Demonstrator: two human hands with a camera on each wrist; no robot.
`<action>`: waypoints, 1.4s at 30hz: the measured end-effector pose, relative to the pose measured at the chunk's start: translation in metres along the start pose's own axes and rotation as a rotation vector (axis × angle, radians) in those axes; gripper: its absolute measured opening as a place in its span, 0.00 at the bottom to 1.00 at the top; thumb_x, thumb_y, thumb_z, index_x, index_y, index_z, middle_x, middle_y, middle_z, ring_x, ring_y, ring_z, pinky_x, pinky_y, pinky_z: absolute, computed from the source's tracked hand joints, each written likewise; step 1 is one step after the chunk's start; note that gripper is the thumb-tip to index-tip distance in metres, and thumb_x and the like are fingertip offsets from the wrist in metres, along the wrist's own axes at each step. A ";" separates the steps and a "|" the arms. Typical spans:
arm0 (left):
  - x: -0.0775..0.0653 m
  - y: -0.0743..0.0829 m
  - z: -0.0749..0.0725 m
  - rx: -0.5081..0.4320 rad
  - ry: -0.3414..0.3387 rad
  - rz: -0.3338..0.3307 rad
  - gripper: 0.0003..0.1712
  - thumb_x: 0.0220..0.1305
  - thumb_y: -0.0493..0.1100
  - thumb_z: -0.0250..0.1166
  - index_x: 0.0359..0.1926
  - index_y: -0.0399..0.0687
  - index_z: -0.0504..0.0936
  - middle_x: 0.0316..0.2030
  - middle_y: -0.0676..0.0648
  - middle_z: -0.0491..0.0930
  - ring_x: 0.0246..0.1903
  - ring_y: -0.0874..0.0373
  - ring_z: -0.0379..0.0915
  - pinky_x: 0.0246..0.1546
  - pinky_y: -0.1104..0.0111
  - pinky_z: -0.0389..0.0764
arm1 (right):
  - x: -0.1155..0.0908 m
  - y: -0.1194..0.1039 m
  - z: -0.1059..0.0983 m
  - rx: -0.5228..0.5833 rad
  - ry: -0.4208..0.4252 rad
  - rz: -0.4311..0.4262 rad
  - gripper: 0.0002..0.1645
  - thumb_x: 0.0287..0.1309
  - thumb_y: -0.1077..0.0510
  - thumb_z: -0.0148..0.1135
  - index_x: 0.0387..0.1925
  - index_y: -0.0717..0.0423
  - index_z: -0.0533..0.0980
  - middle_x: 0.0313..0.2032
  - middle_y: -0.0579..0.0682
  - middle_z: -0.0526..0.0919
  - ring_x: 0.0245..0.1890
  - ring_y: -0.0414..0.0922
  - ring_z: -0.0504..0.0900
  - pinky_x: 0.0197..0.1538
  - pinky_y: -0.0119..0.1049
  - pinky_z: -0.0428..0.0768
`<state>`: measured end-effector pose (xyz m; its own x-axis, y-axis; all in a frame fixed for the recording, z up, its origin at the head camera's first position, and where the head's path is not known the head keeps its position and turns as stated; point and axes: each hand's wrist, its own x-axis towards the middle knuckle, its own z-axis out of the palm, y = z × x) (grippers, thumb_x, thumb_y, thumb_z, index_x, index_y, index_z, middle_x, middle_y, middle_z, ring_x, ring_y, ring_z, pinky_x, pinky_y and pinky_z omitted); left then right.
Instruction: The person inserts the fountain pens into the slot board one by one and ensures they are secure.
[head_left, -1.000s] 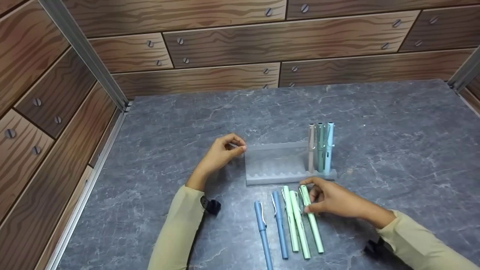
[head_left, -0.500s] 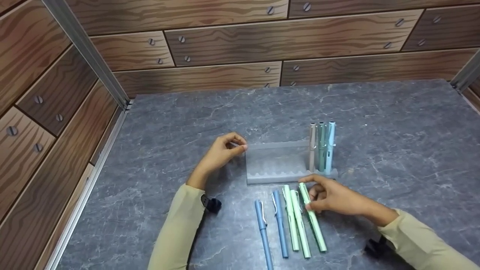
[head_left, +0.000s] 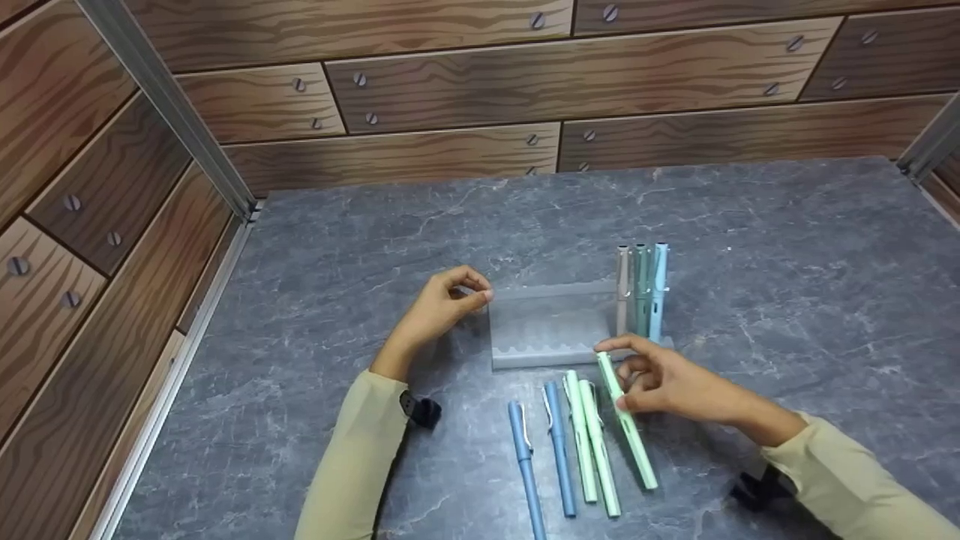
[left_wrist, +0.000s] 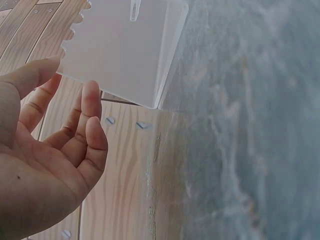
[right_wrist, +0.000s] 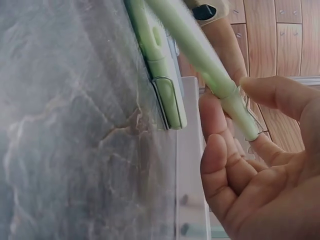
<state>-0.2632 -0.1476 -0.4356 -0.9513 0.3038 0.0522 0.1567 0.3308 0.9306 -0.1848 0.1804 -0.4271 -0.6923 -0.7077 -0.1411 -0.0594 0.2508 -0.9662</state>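
My left hand [head_left: 442,307] pinches the upper left corner of a clear pen stand [head_left: 551,319] with thumb and index finger. The left wrist view shows that grip on the notched plate [left_wrist: 115,50]. In front of the stand, my right hand [head_left: 675,386] pinches a light green pen [head_left: 637,446] near its capped end. That pen is tilted and raised off the table in the right wrist view. Grey-brown [head_left: 623,289], dark green [head_left: 641,289] and light blue pens [head_left: 659,285] stand in the stand's right end; the right hand partly hides that end.
Two light green pens [head_left: 600,454] lie side by side on the marbled table [head_left: 360,247]. Left of them lie a blue pen [head_left: 560,450] and another blue pen [head_left: 525,465]. Wood-patterned walls [head_left: 450,97] border the table at the back and left.
My right hand has lifted the light green pen off the table and moved it slightly towards the stand. The left hand has stayed on the stand's corner.
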 end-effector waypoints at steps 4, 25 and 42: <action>-0.001 0.000 -0.001 0.005 0.006 0.004 0.08 0.64 0.40 0.64 0.41 0.39 0.81 0.43 0.40 0.81 0.31 0.45 0.77 0.30 0.62 0.77 | -0.001 -0.003 -0.002 -0.023 0.026 -0.004 0.42 0.54 0.68 0.63 0.67 0.66 0.54 0.38 0.53 0.74 0.27 0.38 0.78 0.36 0.33 0.83; 0.000 0.002 -0.001 0.030 -0.001 -0.014 0.10 0.64 0.43 0.64 0.42 0.41 0.80 0.45 0.40 0.80 0.29 0.52 0.75 0.29 0.63 0.75 | -0.003 -0.027 -0.013 -0.157 0.145 -0.084 0.40 0.56 0.66 0.63 0.68 0.60 0.58 0.43 0.59 0.72 0.31 0.41 0.79 0.37 0.38 0.83; 0.001 0.001 0.000 0.022 0.005 -0.011 0.11 0.64 0.41 0.64 0.43 0.37 0.80 0.45 0.37 0.80 0.24 0.60 0.72 0.23 0.67 0.72 | 0.003 -0.038 -0.023 -0.192 0.241 -0.111 0.40 0.59 0.67 0.62 0.69 0.59 0.55 0.44 0.60 0.71 0.33 0.41 0.80 0.38 0.36 0.84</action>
<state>-0.2635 -0.1472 -0.4344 -0.9542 0.2959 0.0439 0.1520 0.3534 0.9230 -0.2009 0.1841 -0.3861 -0.8228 -0.5669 0.0403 -0.2629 0.3168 -0.9113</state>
